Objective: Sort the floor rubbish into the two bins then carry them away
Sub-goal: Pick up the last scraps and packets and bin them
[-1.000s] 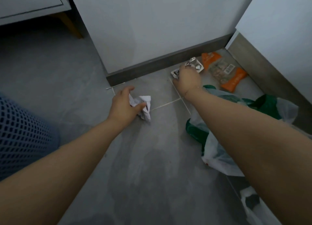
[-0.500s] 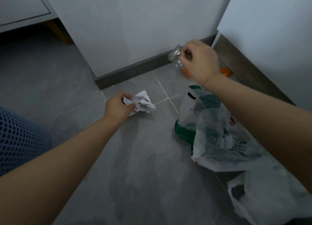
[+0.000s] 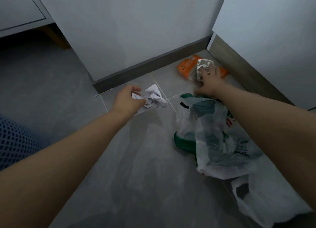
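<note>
— Paper, crumpled white, was what the left hand (image 3: 127, 100) had: fingers and thumb pinched one edge of the paper ball (image 3: 153, 99), held just off the grey floor (image 3: 136, 167) near the skirting.

— And how would that handle, in your view?

— Very light and soft, I judged. A pinch anywhere on a fold would carry it; it could crush further but not break.

— The right hand (image 3: 207, 81)?

— It reached toward the corner with fingers curled on a silvery crinkled foil pack (image 3: 203, 66), above the orange wrapper (image 3: 187, 67) lying on the floor. The hand was blurred, so how firm the grip was I could not tell.

— Foil being trickier?

— Probably: thin, springy, a little slick, with edges that might be sharp. Better taken across its middle than by a corner. The orange wrapper looked a limp plastic film, likely slippery; I would gather it in a bunch.

— Where were they meant to go?

— Two plastic bags lay just beside the right forearm: the green-and-white bag (image 3: 205, 133), slumped, and a white bag (image 3: 266, 200) nearer the person. Floppy mouths, so one hand might need to hold an opening.
</note>
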Demonstrator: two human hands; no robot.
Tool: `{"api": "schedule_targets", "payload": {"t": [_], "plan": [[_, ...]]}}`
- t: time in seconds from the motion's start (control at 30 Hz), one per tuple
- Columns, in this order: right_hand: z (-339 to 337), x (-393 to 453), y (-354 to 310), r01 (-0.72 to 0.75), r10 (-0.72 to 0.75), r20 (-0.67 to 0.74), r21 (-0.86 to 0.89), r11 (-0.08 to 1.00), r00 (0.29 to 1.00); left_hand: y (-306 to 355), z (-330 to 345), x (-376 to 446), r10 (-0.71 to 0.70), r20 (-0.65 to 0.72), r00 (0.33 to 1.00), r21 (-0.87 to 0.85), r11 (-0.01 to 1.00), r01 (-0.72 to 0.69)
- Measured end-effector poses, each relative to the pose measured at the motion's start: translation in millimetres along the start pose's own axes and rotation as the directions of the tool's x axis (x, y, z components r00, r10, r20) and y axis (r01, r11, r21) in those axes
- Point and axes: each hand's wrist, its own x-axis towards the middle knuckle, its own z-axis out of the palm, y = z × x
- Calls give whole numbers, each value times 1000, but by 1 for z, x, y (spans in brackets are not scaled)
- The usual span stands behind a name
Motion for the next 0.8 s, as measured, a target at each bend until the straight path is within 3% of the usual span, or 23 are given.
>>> {"api": "schedule_targets", "payload": {"t": [0.2, 0.4, 0.53, 0.67, 0.8], "plan": [[3, 15, -6, -4, 7, 55, -56, 998, 998, -12, -5, 0, -44, 10, 999, -3, 999, 44], [6, 14, -21, 71, -117, -159, -274, 959, 980, -19, -11, 1, -41, 19, 999, -28, 999, 42], [5, 3, -25, 116, -186, -190, -329, 937, 964, -18, -16, -4, -10, 44, 999, -30, 999, 11], [-6, -19, -35, 96, -143, -280, -174, 980, 949, -13, -30, -10, 61, 52, 997, -30, 998, -59], [-18, -57, -59, 137, -52, -475, 145, 980, 878, -7, -48, -16, 141, 50, 989, -27, 990, -140]]}}
